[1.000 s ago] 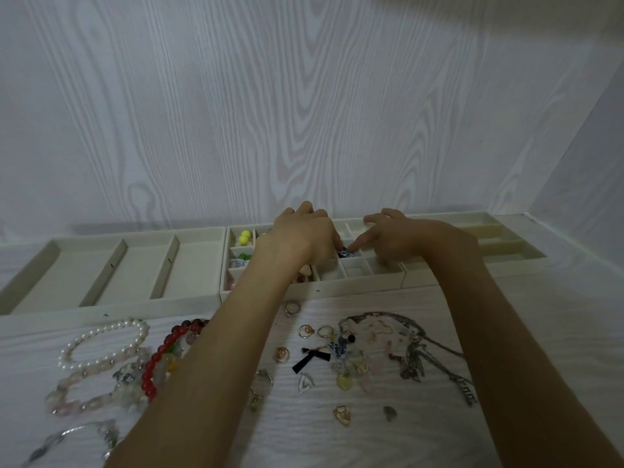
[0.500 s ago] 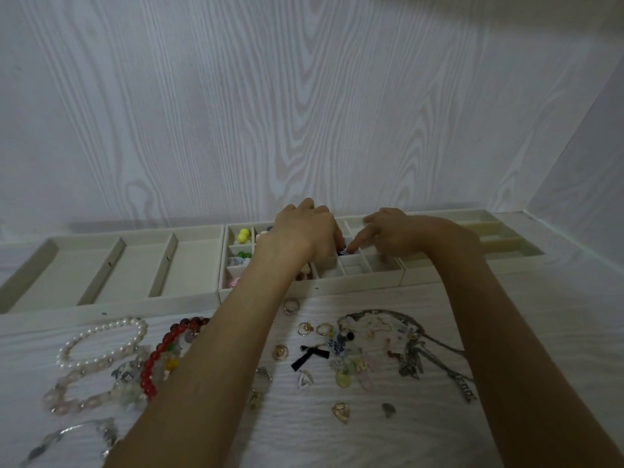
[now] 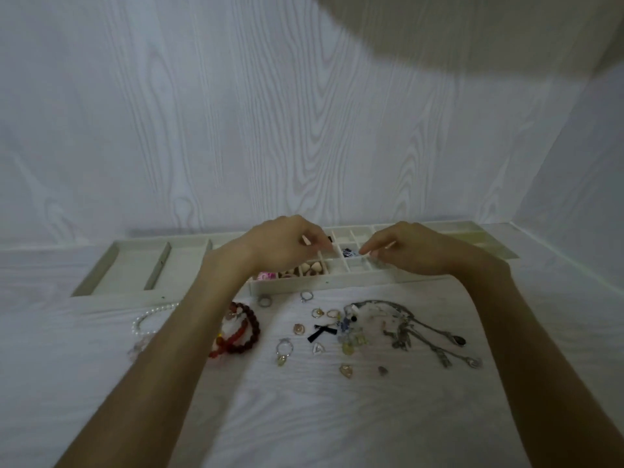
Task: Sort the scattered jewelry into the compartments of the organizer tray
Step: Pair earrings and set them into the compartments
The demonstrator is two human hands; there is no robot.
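Hands are hovering side by side over the gridded organizer tray (image 3: pixel 337 282), which is sitting against the wood-grain wall (image 3: pixel 236 130). Your left hand (image 3: pixel 280 243) is curling its fingers downward above the tray's middle cells; whether it is holding anything, I cannot tell. Your right hand (image 3: pixel 408 248) is pointing its index finger down toward a cell holding a small dark blue piece (image 3: pixel 348 253), with the other fingers curled and gripping nothing visible. Heart-shaped pieces (image 3: pixel 312 266) and a pink item (image 3: pixel 266 275) are lying in the tray's front cells. Loose jewelry is lying on the white table (image 3: pixel 304 417) just in front of the tray: a red bead bracelet (image 3: pixel 243 329), a pearl bracelet (image 3: pixel 148 315), several rings (image 3: pixel 305 296), a black bow (image 3: pixel 321 332) and a tangled silver necklace (image 3: pixel 405 329). Another tray with long compartments (image 3: pixel 135 268) is sitting to the left.
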